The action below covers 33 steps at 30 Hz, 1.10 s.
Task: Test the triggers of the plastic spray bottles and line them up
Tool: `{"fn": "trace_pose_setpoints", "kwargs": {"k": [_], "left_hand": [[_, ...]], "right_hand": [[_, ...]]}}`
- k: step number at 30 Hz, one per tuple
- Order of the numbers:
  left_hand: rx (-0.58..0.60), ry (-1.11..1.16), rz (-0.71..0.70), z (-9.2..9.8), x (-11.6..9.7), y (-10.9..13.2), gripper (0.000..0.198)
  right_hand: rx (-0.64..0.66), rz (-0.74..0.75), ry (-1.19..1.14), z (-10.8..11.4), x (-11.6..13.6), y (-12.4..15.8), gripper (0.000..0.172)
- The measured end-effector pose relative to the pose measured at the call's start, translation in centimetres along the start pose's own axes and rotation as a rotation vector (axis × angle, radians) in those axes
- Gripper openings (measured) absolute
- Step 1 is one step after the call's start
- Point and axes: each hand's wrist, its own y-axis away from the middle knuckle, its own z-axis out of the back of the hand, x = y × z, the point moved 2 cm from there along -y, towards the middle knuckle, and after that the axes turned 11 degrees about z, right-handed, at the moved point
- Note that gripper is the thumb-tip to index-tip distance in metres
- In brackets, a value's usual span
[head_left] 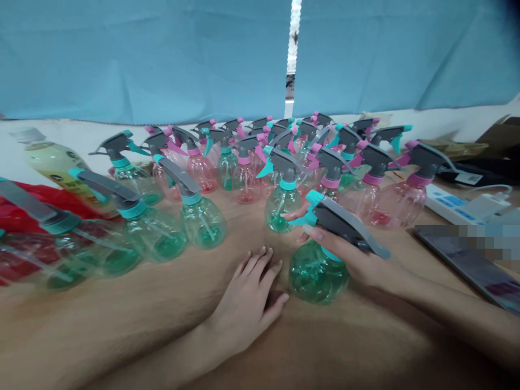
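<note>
My right hand [357, 260] is wrapped round the neck of a green spray bottle [317, 276] with a grey and turquoise trigger head. That bottle is roughly upright, close to the wooden table [162, 325]; whether its base touches the wood I cannot tell. Flat on the table to its left lies my left hand [252, 298], fingers stretched out and holding nothing. Just behind the held bottle stands another green spray bottle [283, 208]. A green spray bottle [203, 222] also stands beyond my left hand, apart from it.
Several pink spray bottles [400, 200] and green ones crowd the back. More green bottles [156, 233] line the left, by a red plastic bag [44, 200] and a yellow-labelled drink bottle [57, 168]. At right are a power strip [450, 203] and a dark-screened phone [467, 265].
</note>
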Motion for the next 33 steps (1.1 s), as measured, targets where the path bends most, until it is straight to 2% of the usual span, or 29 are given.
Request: {"fn": "trace_pose_setpoints", "kwargs": {"k": [4,9,16,21,24,27,33], "left_hand": [[-0.003,-0.006,-0.002,-0.1,0.1,0.0,0.047],[-0.022,-0.001,-0.009,-0.3,0.1,0.1,0.048],[-0.036,0.016,-0.013,-0.1,0.1,0.2,0.044],[-0.026,0.000,-0.017,-0.1,0.1,0.1,0.045],[-0.035,-0.004,-0.019,-0.2,0.1,0.0,0.046],[-0.037,-0.005,-0.024,-0.3,0.2,0.1,0.046],[-0.057,-0.002,-0.025,-0.3,0.2,0.2,0.046]], "right_hand": [[0.030,-0.026,-0.002,0.1,0.3,-0.2,0.021],[0.021,0.033,0.034,0.3,0.1,-0.5,0.018],[-0.042,0.084,0.133,0.1,-0.4,-0.6,0.029],[-0.017,0.077,0.088,0.2,0.4,-1.0,0.031],[0.007,0.082,0.023,0.1,0.2,-1.0,0.029],[0.019,0.074,-0.036,0.1,-0.2,-0.9,0.019],[0.046,0.035,-0.025,0.2,0.2,-0.6,0.014]]}}
